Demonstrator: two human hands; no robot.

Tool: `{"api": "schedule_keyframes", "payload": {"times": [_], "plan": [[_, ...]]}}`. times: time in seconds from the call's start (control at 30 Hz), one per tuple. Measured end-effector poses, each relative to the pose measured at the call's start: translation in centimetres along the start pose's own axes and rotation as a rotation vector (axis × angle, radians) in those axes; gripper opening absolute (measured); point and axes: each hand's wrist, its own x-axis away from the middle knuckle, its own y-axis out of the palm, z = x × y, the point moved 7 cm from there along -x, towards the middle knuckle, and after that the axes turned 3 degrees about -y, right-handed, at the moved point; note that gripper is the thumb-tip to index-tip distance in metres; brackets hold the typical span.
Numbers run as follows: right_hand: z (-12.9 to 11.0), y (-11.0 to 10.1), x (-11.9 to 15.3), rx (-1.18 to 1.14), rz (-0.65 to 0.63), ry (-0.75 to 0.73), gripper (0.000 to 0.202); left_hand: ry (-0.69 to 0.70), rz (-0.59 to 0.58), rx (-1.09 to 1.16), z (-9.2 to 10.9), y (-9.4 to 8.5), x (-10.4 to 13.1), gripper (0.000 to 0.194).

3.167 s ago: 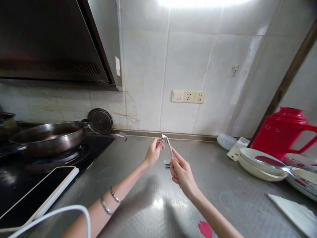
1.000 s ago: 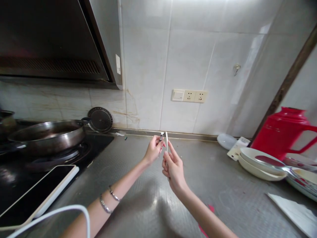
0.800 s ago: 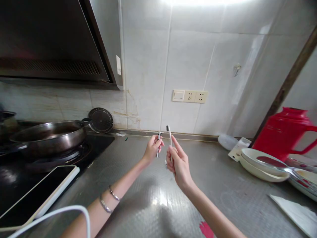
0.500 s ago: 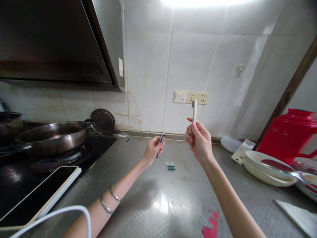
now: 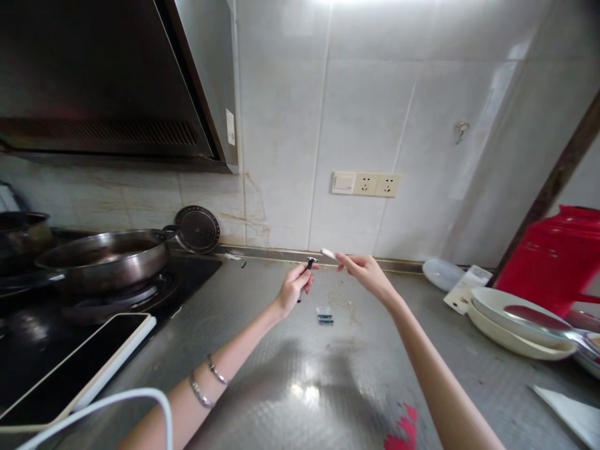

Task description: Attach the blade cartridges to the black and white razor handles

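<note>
My left hand [image 5: 295, 289] is closed around the dark handle of a razor [image 5: 310, 263], whose small head points up. In my right hand [image 5: 368, 275] a white toothbrush [image 5: 328, 253] is pinched, its head end tilted left toward the razor. The two tools are close together; whether the bristles touch the razor head I cannot make out. Below them on the metal counter lies a small clear piece with dark teal strips [image 5: 325, 317].
A pan [image 5: 107, 265] stands on the black stove at left, near a phone [image 5: 75, 369] with a white cable [image 5: 135, 394]. To the right are stacked white bowls [image 5: 510, 334], a small box [image 5: 466, 289] and a red thermos jug [image 5: 544, 262]. Wall sockets [image 5: 377, 185] are behind.
My right hand has lowered and moved left, tipping the toothbrush from upright to nearly level beside the razor. My left hand has stayed almost in place, still holding the razor.
</note>
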Motion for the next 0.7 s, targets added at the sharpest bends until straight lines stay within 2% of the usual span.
{"api": "schedule_keyframes", "payload": {"times": [0.23, 0.47, 0.7], "plan": [[-1.4, 0.9, 0.0, 0.007, -0.057, -0.05, 0.058, 0.02, -0.007, -0.021, -0.1, 0.4, 0.1, 0.028], [0.3, 0.8, -0.1, 0.01, -0.081, -0.024, 0.057, -0.051, -0.047, 0.062, -0.8, 1.2, 0.4, 0.031], [-0.5, 0.9, 0.0, 0.009, -0.108, -0.072, 0.056, -0.06, -0.052, 0.066, -0.8, 1.3, 0.5, 0.029]]}}
